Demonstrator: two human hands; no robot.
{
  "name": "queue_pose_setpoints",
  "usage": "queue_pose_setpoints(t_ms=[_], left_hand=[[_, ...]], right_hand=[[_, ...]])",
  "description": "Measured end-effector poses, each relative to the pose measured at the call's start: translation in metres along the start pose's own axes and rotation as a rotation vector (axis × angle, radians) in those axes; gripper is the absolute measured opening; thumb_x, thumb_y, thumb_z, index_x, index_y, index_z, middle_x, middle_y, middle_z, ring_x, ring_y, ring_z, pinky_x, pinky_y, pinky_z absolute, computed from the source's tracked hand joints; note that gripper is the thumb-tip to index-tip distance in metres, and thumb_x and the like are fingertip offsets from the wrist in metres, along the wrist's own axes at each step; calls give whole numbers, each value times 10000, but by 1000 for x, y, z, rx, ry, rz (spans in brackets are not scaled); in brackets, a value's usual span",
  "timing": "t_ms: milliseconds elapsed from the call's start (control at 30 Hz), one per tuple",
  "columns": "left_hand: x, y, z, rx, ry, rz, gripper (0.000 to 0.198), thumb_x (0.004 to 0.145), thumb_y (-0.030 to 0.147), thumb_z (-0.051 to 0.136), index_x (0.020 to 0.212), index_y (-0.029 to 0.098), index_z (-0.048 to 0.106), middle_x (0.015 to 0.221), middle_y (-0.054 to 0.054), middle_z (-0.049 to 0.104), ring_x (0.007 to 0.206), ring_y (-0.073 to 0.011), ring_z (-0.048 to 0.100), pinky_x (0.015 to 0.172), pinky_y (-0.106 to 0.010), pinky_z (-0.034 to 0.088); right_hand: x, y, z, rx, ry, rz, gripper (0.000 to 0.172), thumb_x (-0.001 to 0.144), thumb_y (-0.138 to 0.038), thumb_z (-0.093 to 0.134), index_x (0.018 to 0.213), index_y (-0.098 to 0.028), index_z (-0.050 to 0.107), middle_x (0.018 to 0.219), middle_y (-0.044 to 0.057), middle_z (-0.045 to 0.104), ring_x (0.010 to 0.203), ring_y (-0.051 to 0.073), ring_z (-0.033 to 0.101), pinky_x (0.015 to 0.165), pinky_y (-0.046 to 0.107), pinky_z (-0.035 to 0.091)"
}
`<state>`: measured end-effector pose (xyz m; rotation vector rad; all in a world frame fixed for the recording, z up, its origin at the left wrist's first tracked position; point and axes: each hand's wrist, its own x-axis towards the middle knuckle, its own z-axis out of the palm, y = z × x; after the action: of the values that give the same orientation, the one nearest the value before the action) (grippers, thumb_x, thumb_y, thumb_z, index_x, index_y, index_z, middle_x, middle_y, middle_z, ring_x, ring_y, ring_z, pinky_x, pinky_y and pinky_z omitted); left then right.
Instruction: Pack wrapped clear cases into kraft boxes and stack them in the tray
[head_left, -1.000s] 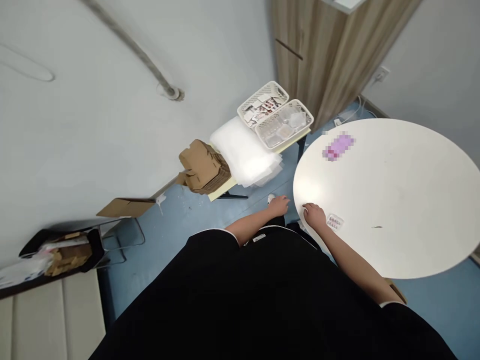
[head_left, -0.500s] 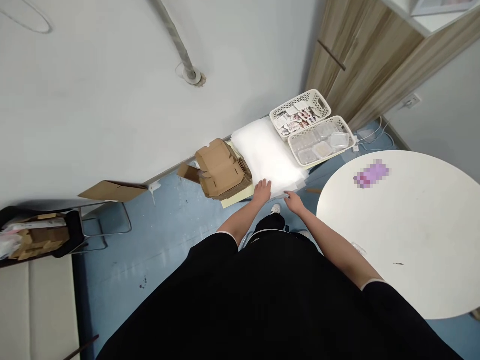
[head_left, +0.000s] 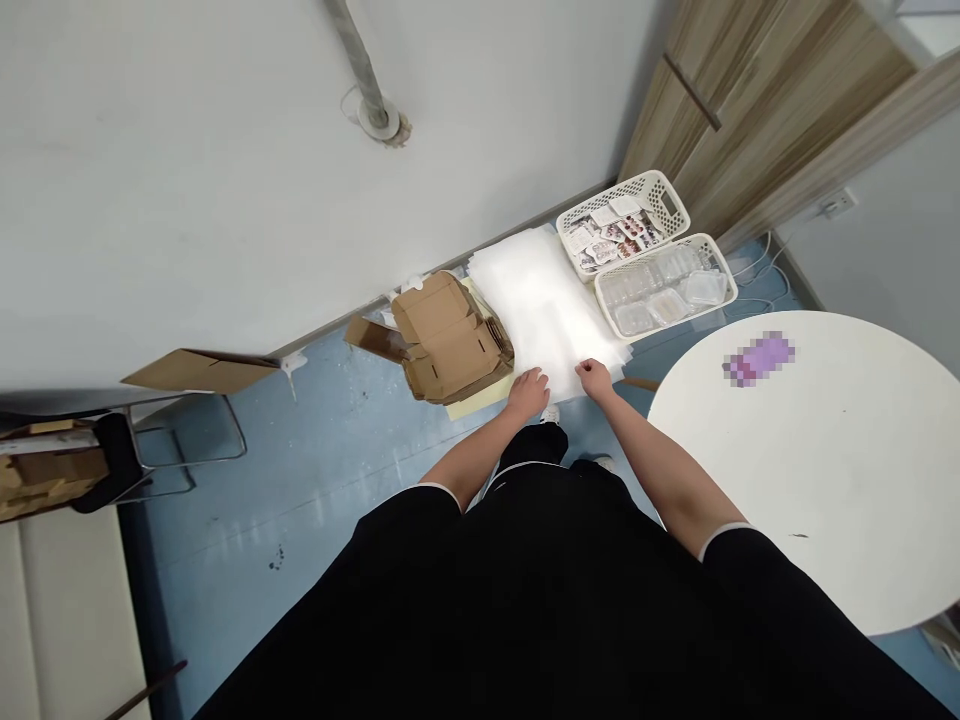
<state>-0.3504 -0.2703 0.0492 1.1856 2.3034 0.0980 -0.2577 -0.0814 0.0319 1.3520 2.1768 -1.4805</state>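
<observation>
Where the left hand (head_left: 528, 393) and right hand (head_left: 596, 379) touch foam sheets (head_left: 544, 305), both grips look narrow (holding unclear).

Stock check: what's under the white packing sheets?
The white packing sheets lie on a pale yellow board, visible only at its edge; whatever else lies beneath them is covered.

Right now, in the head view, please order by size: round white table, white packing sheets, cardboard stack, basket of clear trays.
1. Round white table
2. White packing sheets
3. Cardboard stack and basket of clear trays: they look alike, so I cannot rank them.
</observation>
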Motion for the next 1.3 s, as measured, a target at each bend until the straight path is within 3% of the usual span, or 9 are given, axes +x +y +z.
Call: queue_pose_setpoints(t_ms=[100,200,367,600,767,867,1000,1167,1300], left_hand=[[-9,16,-6,33,60,58,513,1009,441,544,1443,168,575,1605,-159,440,1488,-334,384,1233,-476,320],[-14,47,-5,82,58,167,573,1005,458,552,1519,208,514,1650,-142,396,1542,-353,308,1276,-539,206],[-14,123,13,127,-47,450,603,1027,397,517,1598,222,432,1697,-133,324,1573,-366,259,1283,-576,160],[2,256,79,241,-359,832,678,985,327,587,1630,314,376,1739,-64,238,1587,-346,240,1275,-557,226],[-1,323,133,374,-532,840,666,990,320,561,1629,315,373,1742,-74,225,1582,-342,253,1255,-579,255],[-8,331,148,420,-559,756,634,992,303,544,1610,287,403,1747,-99,197,1591,-348,223,1239,-597,270],[-13,321,148,446,-571,738,620,984,256,523,1593,295,417,1763,-70,136,1611,-323,156,1241,-578,274],[-2,311,136,455,-580,749,605,970,196,485,1562,312,462,1755,-36,182,1603,-288,198,1256,-560,258],[13,307,128,467,-570,827,628,952,136,457,1552,321,481,1748,-12,216,1594,-247,225,1257,-520,262]], right_hand=[[-20,2,-9,111,87,-63,130,873,-356,562,834,-233,581,917,50,713,872,214,662,795,345,558],[-47,21,-24,391,162,67,148,879,-379,572,883,-231,577,844,25,682,758,181,658,641,299,586],[-107,95,-61,800,371,314,221,852,-420,661,912,-231,565,769,-12,629,663,142,638,585,276,616],[-199,224,-106,1004,660,578,144,910,-371,592,943,-251,519,922,35,685,720,163,724,625,307,643],[-236,291,-126,926,507,687,151,914,-322,546,1025,-225,579,1075,85,688,793,191,733,679,348,636],[-249,323,-134,624,442,689,270,897,-319,535,1120,-205,635,1201,134,670,968,253,715,838,419,606],[-249,347,-133,343,483,699,474,887,-293,502,1345,-203,581,1408,198,548,1173,327,629,981,482,519],[-228,347,-123,261,511,602,670,847,-327,581,1498,-251,445,1449,191,494,1281,353,540,998,478,488],[-223,342,-122,236,422,646,587,868,-421,611,1415,-232,515,1403,186,510,1247,344,568,973,438,502]])
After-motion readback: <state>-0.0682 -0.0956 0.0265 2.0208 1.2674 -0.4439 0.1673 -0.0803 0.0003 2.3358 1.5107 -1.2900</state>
